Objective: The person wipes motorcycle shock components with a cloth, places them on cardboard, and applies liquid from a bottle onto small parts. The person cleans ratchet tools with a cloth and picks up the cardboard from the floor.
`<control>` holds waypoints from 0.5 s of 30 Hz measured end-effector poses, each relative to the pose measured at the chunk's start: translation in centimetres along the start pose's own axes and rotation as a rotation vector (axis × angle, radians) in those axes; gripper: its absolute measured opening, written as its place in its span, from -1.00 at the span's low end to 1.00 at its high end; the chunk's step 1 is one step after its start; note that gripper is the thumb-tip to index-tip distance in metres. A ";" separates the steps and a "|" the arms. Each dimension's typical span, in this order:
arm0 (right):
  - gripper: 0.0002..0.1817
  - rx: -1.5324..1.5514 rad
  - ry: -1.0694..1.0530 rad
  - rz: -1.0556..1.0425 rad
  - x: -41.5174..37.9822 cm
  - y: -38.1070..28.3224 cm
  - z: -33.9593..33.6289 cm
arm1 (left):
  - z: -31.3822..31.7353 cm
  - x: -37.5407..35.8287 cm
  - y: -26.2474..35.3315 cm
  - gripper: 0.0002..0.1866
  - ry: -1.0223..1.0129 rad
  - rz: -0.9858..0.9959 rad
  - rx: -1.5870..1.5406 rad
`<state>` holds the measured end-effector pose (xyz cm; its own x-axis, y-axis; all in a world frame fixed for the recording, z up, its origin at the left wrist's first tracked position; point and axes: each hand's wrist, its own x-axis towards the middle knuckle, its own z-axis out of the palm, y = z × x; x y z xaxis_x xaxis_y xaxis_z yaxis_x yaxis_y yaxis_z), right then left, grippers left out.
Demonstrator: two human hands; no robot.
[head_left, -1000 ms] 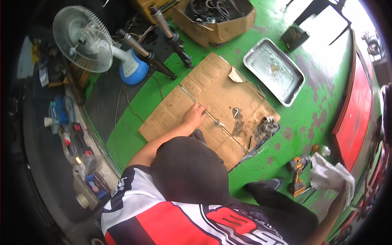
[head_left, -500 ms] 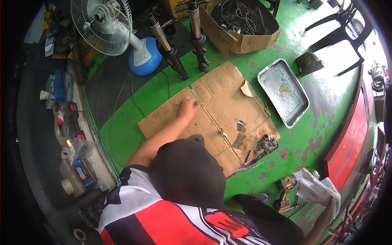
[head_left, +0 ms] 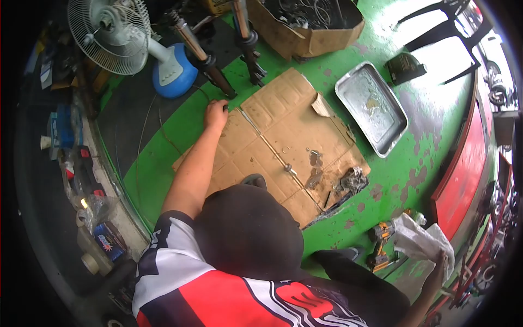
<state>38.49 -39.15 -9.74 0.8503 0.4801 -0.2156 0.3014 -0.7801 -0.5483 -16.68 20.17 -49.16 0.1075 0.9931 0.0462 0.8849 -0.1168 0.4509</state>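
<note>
My left hand (head_left: 216, 114) is closed at the end of the stretched-out arm, over the far left edge of a flattened cardboard sheet (head_left: 234, 147). A small dark bit shows at its fingers, too small to name. Just beyond stand two fork legs (head_left: 202, 56), upright and leaning slightly; the hand is close to the foot of the nearer one. At lower right, my right hand (head_left: 440, 262) grips a whitish rag (head_left: 417, 240), its fingers partly hidden by the cloth. A small metal part (head_left: 289, 168) and a thin ring (head_left: 285, 150) lie on the cardboard.
A metal tray (head_left: 376, 109) and a dark oil bottle (head_left: 406, 69) stand at right. Near the rag is a cordless drill (head_left: 379, 245). A fan (head_left: 175, 71), a carton of cables (head_left: 332, 41) and a black chair (head_left: 452, 32) surround the green floor.
My left hand has moved from above the cardboard outward to the far left, toward the foot of the fork leg. The view has shifted slightly. My right hand still holds the rag.
</note>
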 end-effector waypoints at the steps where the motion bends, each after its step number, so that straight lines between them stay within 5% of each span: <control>1: -0.43 -0.002 -0.006 -0.002 -0.1 -0.8 0.4 | -0.4 -0.3 0.4 -0.63 0.008 -0.003 -0.003; 6: -0.48 0.073 -0.003 -0.011 -0.3 -1.6 0.5 | -1.9 -3.4 4.6 -0.77 0.071 0.128 -0.053; 10: -0.54 0.192 0.040 0.018 0.1 -2.4 1.3 | -0.8 -8.5 10.0 -0.75 -0.450 0.288 -0.136; 15: -0.57 0.163 0.077 0.041 -0.8 -3.6 1.6 | 1.4 -13.2 11.8 -0.76 -0.446 0.463 -0.123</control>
<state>36.02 -36.03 -8.91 0.8930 0.4122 -0.1808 0.1975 -0.7198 -0.6655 -7.02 5.72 -45.72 0.6659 0.7390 -0.1024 0.6467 -0.5033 0.5732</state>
